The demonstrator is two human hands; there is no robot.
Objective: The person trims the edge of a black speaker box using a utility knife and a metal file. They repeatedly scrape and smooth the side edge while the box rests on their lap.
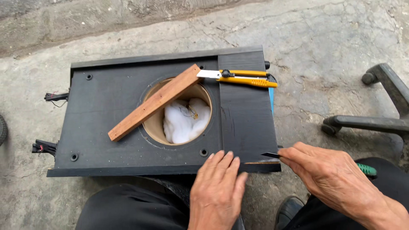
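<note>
A black speaker cabinet (110,115) lies flat on the concrete, its round hole showing white stuffing (184,121) inside. My left hand (217,187) rests flat on the cabinet's near edge, fingers together. My right hand (330,172) grips a thin dark blade tool (271,155) with a green handle end (367,170), its tip at the cabinet's near right corner. A reddish wooden strip (153,102) lies diagonally across the hole. A yellow utility knife (240,77) with its blade out sits on the cabinet's far right part.
Black wire ends (47,147) stick out at the cabinet's left side. A chair base with castors (370,121) stands at the right. My dark trouser legs and a shoe (289,208) are at the bottom. Cracked concrete surrounds everything.
</note>
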